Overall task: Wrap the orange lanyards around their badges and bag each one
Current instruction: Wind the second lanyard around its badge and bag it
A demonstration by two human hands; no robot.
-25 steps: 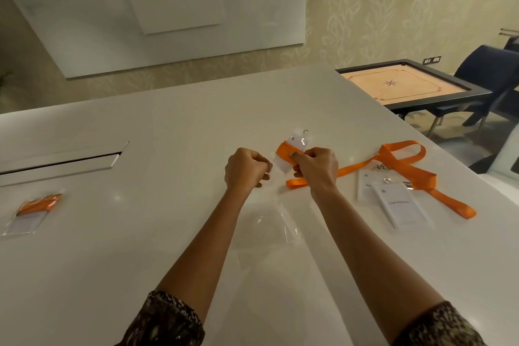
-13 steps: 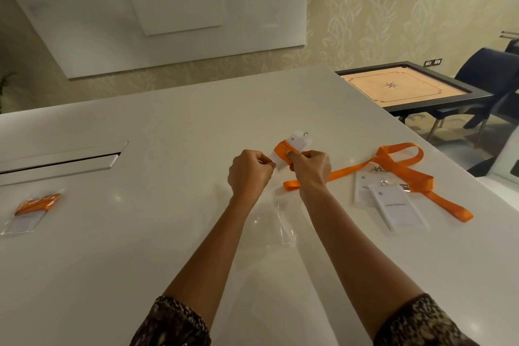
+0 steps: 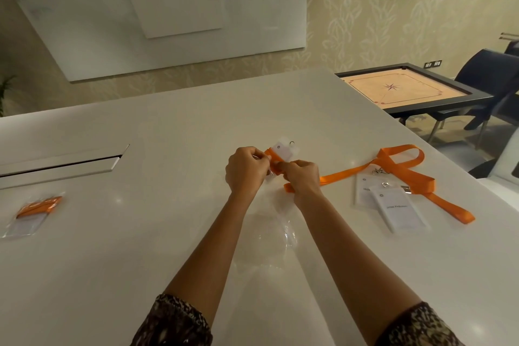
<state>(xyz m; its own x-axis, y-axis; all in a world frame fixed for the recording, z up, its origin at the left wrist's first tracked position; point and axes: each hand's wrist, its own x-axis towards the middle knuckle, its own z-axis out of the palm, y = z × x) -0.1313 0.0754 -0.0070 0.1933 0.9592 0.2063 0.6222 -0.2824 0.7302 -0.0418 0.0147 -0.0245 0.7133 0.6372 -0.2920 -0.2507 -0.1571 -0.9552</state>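
My left hand and my right hand meet over the table's middle, both closed on a white badge with an orange lanyard wound partly around it. The lanyard's free length trails right across the table. Clear empty plastic bags lie between my forearms. To the right lie two more white badges with a loose orange lanyard over them. A bagged, wrapped badge rests at the far left.
The white table has a long cable slot with a lid at the left. Beyond its right edge stand a carrom board on a dark table and dark chairs.
My hands have come closer together at the badge. The lanyard's trailing length has shifted slightly on the table.
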